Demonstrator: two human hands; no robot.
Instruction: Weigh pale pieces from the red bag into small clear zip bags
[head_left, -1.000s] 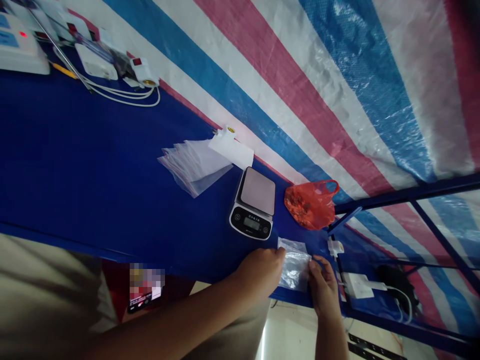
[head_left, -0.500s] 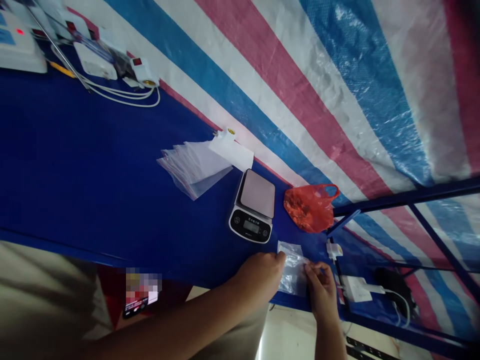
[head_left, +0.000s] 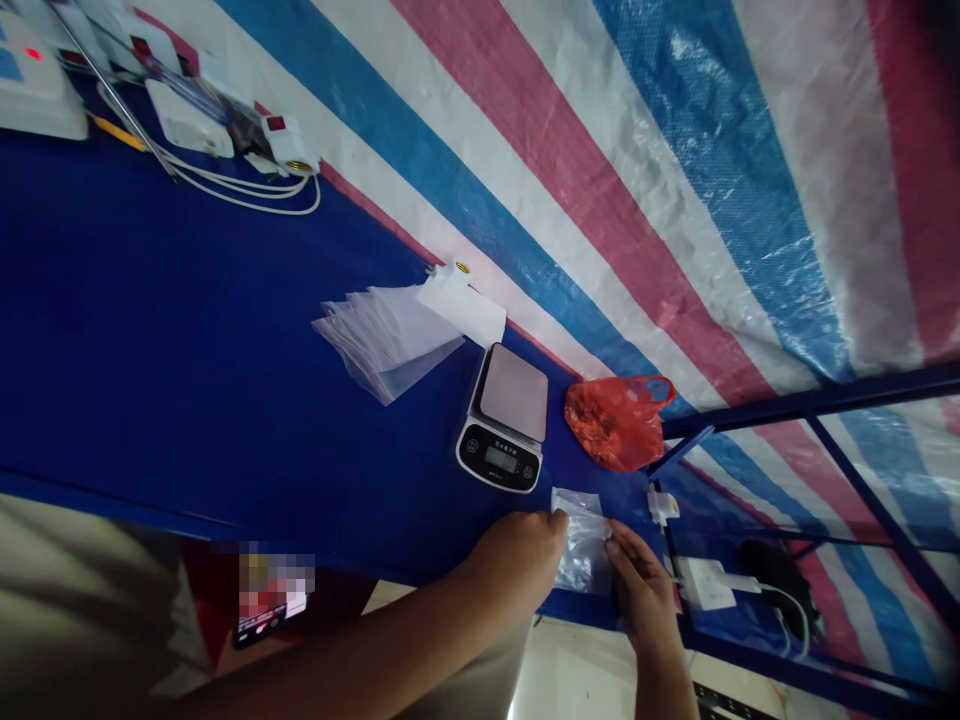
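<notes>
The left hand [head_left: 525, 555] and right hand [head_left: 642, 585] of a person are gripping opposite sides of a clear plastic bag [head_left: 581, 560] near the front edge of a blue desk [head_left: 225, 400], thumbs and fingers pinching the film. A digital kitchen scale [head_left: 514, 395] is standing close by, with a red plastic carrier bag [head_left: 619, 425] slumping beside it, near a striped tarpaulin [head_left: 555, 150]. Across the scale, flat transparent bags [head_left: 390, 335] are lying fanned out. A smartphone [head_left: 270, 620], its screen partly pixelated, is glowing below the desk's edge.
</notes>
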